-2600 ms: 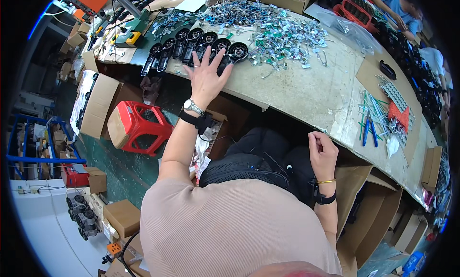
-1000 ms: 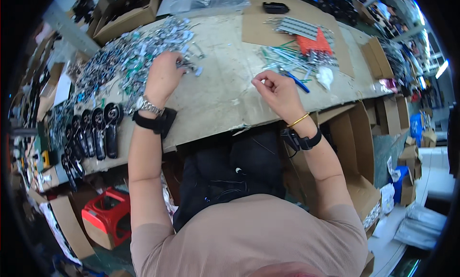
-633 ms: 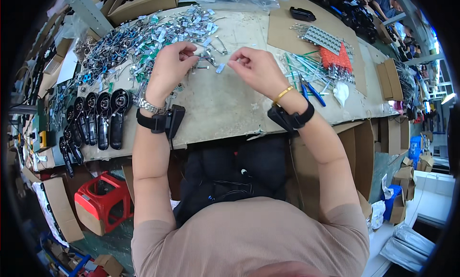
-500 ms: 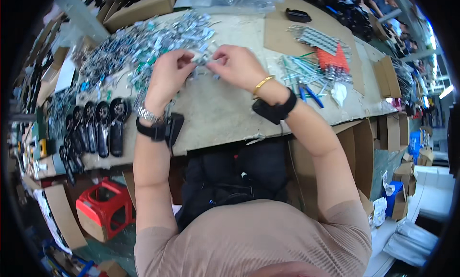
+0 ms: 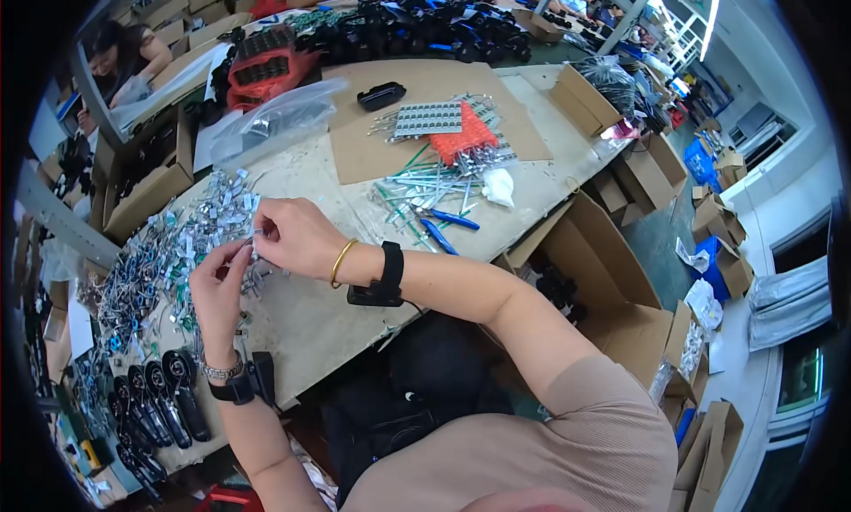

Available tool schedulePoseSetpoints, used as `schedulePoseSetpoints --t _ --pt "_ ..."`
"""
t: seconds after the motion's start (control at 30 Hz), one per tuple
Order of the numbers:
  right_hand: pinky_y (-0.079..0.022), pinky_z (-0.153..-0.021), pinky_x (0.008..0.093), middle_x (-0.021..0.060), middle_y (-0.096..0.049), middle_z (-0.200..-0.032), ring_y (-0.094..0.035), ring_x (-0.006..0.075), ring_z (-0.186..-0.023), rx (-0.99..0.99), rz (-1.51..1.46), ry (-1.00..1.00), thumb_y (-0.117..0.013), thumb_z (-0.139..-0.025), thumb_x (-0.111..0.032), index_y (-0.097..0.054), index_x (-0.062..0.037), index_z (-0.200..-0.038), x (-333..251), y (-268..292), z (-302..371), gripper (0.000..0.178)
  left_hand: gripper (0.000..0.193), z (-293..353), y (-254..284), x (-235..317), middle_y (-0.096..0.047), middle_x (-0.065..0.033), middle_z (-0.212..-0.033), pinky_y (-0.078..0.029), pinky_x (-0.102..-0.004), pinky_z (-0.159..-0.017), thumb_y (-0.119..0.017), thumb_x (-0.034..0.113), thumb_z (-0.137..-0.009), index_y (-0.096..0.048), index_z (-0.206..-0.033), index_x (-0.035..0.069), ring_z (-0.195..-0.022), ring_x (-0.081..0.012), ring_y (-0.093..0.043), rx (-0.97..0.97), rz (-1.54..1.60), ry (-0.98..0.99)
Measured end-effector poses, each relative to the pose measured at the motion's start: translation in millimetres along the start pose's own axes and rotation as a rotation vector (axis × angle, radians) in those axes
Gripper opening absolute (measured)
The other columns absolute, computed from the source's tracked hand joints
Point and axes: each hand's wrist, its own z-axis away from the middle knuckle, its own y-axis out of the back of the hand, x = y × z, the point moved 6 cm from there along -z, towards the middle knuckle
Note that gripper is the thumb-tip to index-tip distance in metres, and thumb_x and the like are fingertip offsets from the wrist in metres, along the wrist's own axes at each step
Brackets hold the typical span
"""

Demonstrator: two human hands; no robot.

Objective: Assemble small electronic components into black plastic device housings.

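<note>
My left hand (image 5: 217,286) and my right hand (image 5: 297,237) meet fingertip to fingertip above the front edge of a heap of small wired parts (image 5: 146,277). Thumb and forefinger of each are pinched together. Whatever sits between them is tiny and mostly covered by the fingers, so its kind cannot be made out. Several black spoon-shaped casings (image 5: 184,397) lie in a row beside my left wrist. Farther right of my right hand rest blue-handled pliers (image 5: 454,218), near thin green and white wire strips (image 5: 417,188).
A cardboard sheet (image 5: 355,153) carries a grey grid-patterned panel (image 5: 430,119), red bubble wrap (image 5: 465,141) and a black casing (image 5: 381,95). A white lump (image 5: 498,188) lies nearby. Clear plastic (image 5: 275,126) and an open carton (image 5: 146,184) stand farther left. Another person (image 5: 133,55) sits beyond.
The view has swung to the right, showing more of the far tables and people. Both hands stay pinched close together over the heap's edge.
</note>
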Motion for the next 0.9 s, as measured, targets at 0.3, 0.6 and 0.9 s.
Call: schedulePoseSetpoints --t 0.3,0.6,0.9 --pt "-0.055 -0.067 0.0339 0.0147 -0.07 -0.076 -0.07 0.0234 -0.071 0.007 -0.081 -0.113 -0.07 -0.082 -0.011 -0.064 0.0031 -0.088 14 18 11 0.016 0.017 -2 2 -9 -0.072 -0.0026 -0.09 -0.043 -0.0186 -0.068 -0.067 0.011 -0.096 -0.073 -0.108 0.001 -0.077 -0.0056 -0.059 0.013 0.177 0.051" --pt "-0.055 -0.069 0.025 0.0061 -0.072 -0.085 -0.067 0.0094 -0.074 0.044 -0.288 -0.139 -0.072 -0.09 -0.008 -0.066 0.0025 -0.099 22 17 11 0.015 0.02 -1 0 -10 -0.071 -0.0032 -0.093 -0.045 -0.0182 -0.069 -0.066 0.01 -0.097 -0.07 -0.113 -0.001 -0.079 -0.0066 -0.062 0.075 0.334 0.077" --pt "-0.056 -0.071 0.0244 0.0072 -0.073 -0.086 -0.068 0.0098 -0.077 0.054 -0.357 -0.136 -0.071 -0.091 -0.007 -0.068 0.0026 -0.102 20 17 11 0.015 0.017 -4 3 -28 -0.072 -0.0051 -0.09 -0.047 -0.0184 -0.065 -0.068 0.011 -0.097 -0.07 -0.107 -0.002 -0.073 -0.0064 -0.061 0.067 0.485 0.182"
